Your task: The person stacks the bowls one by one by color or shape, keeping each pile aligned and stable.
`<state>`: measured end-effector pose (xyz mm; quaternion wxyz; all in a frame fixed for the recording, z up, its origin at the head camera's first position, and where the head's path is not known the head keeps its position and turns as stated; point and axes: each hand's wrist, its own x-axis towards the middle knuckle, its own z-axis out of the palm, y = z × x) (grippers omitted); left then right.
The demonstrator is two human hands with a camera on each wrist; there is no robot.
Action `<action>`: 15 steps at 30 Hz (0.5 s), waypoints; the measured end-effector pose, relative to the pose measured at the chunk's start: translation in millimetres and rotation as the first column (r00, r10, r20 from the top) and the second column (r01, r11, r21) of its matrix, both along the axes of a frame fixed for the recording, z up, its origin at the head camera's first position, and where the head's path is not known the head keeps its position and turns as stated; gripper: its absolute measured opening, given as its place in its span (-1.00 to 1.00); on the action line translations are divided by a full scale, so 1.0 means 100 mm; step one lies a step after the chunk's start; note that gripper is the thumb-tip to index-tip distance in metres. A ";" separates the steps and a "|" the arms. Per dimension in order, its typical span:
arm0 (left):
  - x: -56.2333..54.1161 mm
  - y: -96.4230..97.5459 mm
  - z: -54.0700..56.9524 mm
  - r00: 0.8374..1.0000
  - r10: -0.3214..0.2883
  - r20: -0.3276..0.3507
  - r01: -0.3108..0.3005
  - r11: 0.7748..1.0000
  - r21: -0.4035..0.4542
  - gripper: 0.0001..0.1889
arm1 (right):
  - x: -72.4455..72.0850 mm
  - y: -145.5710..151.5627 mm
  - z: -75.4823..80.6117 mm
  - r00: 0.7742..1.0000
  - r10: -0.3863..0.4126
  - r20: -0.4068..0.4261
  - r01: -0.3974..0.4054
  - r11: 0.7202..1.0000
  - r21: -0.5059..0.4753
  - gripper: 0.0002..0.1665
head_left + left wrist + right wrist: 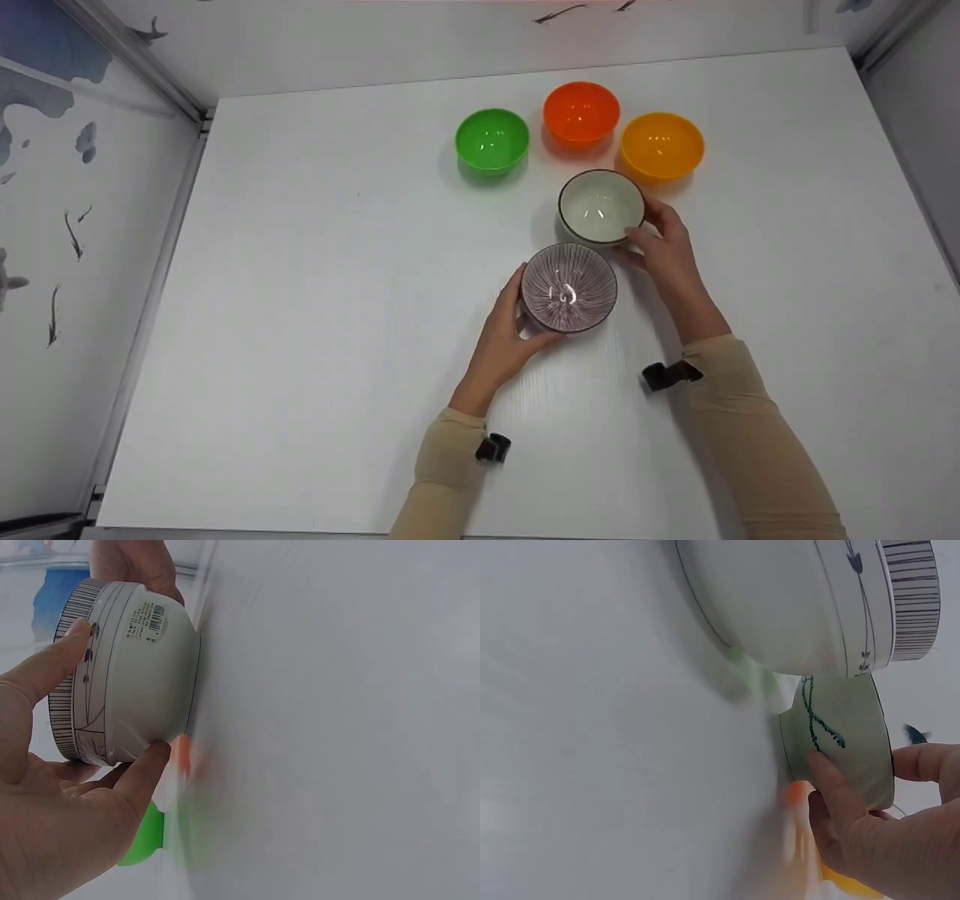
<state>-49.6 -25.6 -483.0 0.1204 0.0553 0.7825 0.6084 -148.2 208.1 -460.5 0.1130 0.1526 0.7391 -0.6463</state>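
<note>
My left hand (502, 341) grips a bowl (570, 289) with purple streaks inside, its thumb and fingers spread along the side. From the left wrist view, this bowl (150, 667) shows a dark striped band at the top and a pale lower body with a thin plant drawing and a barcode label. Just beyond it, my right hand (667, 251) holds a pale green bowl (600, 206) with a dark rim, thumb at the edge and fingers beneath the side. A dark green beaded pattern marks its outside in the right wrist view. Both bowls are upright and close together.
Behind them on the white table (315, 315) stand a green bowl (492, 141), an orange-red bowl (581, 112) and a yellow-orange bowl (661, 146). The yellow-orange one is close by the pale green bowl. White panels border the table at the back and sides.
</note>
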 end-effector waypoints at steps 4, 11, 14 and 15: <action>0.00 0.00 -0.02 1.000 0.000 -0.006 0.000 1.000 0.006 0.08 | 0.00 0.01 -0.01 1.000 0.003 0.001 -0.003 1.000 -0.013 -0.25; 0.00 0.00 -0.01 1.000 0.001 -0.003 -0.001 1.000 0.021 0.09 | 0.03 0.03 0.02 1.000 0.008 0.004 -0.008 0.999 -0.034 -0.26; 0.00 0.00 0.00 1.000 -0.004 -0.006 0.004 1.000 0.014 0.08 | 0.04 0.04 0.04 1.000 0.006 0.009 -0.005 0.999 -0.047 -0.26; 0.00 -0.01 0.00 1.000 -0.005 -0.007 0.005 1.000 0.013 0.08 | 0.04 0.04 0.05 1.000 0.005 0.009 -0.004 0.999 -0.051 -0.26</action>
